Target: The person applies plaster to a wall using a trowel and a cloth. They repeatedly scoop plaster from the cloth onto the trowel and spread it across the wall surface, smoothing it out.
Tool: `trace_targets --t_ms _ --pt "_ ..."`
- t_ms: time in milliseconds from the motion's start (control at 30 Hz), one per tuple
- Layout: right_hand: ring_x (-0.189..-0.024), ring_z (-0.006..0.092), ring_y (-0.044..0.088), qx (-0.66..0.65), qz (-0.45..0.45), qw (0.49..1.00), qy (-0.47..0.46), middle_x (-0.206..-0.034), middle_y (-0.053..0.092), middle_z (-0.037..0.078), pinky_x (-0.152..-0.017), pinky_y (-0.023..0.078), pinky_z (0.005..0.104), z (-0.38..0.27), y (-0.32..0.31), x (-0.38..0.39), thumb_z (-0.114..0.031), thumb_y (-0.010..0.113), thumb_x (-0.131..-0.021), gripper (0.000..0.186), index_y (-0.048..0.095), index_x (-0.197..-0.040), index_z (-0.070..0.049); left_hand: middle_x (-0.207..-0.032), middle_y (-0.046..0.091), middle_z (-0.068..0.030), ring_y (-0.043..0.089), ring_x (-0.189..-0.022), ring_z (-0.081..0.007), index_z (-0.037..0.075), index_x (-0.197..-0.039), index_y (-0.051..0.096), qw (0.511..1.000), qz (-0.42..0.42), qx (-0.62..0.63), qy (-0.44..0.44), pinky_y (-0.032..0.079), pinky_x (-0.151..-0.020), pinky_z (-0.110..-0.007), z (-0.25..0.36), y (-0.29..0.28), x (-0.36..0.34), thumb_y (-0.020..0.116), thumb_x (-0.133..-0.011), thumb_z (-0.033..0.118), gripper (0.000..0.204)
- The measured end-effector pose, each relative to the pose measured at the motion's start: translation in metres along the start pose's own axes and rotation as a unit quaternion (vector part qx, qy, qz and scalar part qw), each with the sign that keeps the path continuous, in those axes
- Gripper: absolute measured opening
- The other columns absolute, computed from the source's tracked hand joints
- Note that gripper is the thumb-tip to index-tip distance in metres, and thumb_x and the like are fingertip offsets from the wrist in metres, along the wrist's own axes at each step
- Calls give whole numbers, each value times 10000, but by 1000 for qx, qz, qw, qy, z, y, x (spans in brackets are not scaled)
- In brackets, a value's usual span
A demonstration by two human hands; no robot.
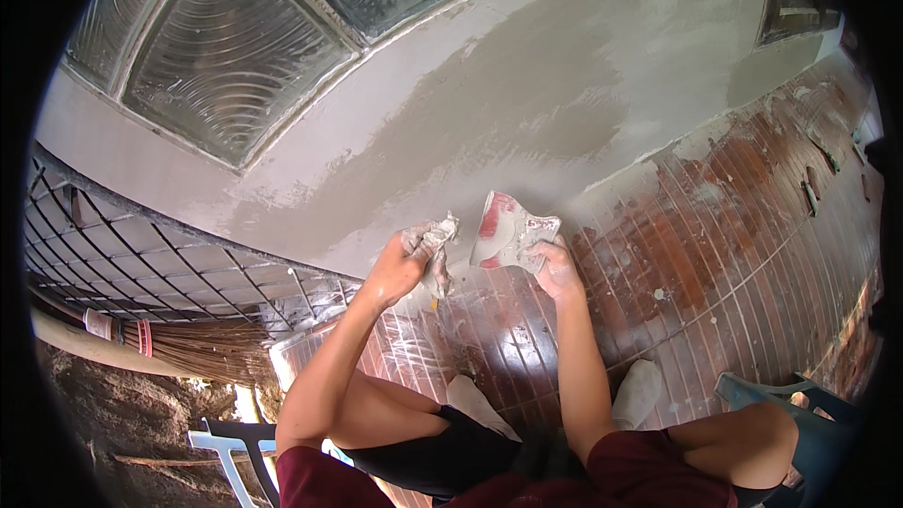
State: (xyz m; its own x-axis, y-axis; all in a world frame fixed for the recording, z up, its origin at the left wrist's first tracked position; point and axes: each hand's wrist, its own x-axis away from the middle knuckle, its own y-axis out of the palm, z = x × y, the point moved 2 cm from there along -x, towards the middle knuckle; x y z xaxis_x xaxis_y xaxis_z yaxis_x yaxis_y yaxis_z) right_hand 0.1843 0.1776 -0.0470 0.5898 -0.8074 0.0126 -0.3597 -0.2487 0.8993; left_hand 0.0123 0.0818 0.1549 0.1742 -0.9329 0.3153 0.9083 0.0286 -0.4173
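Note:
Plaster-smeared fingers of my left hand are closed around a crumpled, whitish rag or plastic scrap; its exact material I cannot make out. Just to the right, my right hand grips a red, flared putty spreader by its narrow end. Grey-white putty coats much of the spreader's face. The two hands are apart, held in front of the wall, where a darker, damp-looking grey patch spreads across the lighter coating.
Patterned glass panes are set in the wall at upper left. A black metal lattice and a stick broom lie at left. Putty blotches mark the brown ribbed floor. Small tools lie far right; a blue-green chair stands lower right.

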Motion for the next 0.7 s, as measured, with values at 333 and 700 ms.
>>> trace_targets --t_ms 333,700 --pt "-810 137 635 27 -44 997 55 -910 657 54 -744 513 279 -22 49 1 9 583 -735 282 623 -1014 -1 -708 577 -74 495 -673 -163 -26 -936 628 972 61 -176 145 433 -650 -317 15 23 -10 552 -921 145 188" --pt "-847 158 644 39 -18 997 61 -939 662 74 -782 512 296 -41 48 6 18 579 -740 287 627 -1023 12 -828 657 -181 592 -775 -381 32 -971 676 973 67 -219 37 456 -729 -409 43 22 8 513 -936 241 268"
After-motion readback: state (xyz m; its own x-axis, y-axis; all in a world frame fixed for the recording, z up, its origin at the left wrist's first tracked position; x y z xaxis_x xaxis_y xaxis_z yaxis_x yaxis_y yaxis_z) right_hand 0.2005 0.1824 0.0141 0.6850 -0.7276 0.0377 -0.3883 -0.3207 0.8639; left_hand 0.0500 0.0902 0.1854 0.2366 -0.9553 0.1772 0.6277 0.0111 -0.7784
